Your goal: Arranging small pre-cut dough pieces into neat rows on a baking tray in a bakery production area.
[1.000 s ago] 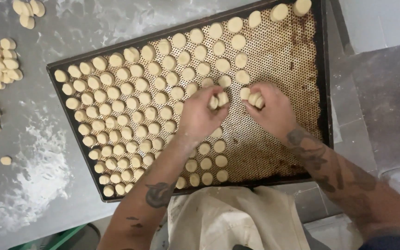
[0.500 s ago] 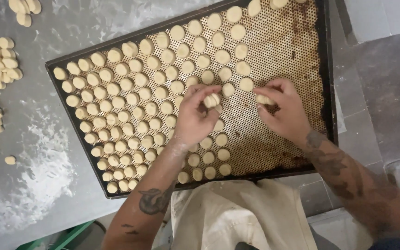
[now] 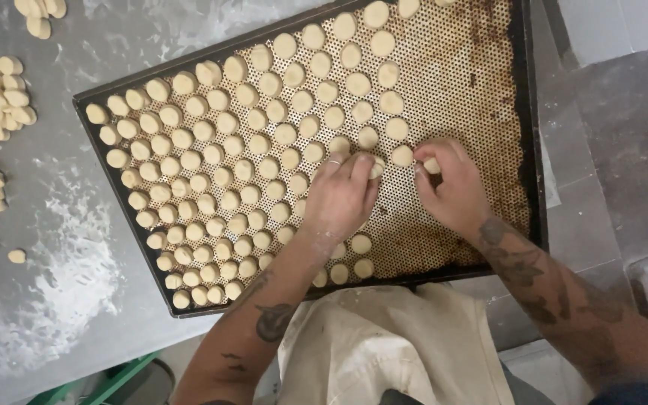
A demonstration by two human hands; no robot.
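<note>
Pale round dough pieces (image 3: pixel 249 142) rowed on perforated tray (image 3: pixel 481 90), both hands pinching single pieces, left hand (image 3: pixel 343 195), right hand (image 3: pixel 450 187)

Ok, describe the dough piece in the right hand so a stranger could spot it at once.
Start at the dark perforated baking tray, its left part filled with rows of pale dough rounds. The right hand rests on the bare, browned right part. The dough piece is pinched in its fingertips, unlike the rounds lying flat in rows.

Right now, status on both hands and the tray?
Left hand pressing a dough piece onto the perforated tray. Right hand holds another piece. Tray's right side still bare.
</note>
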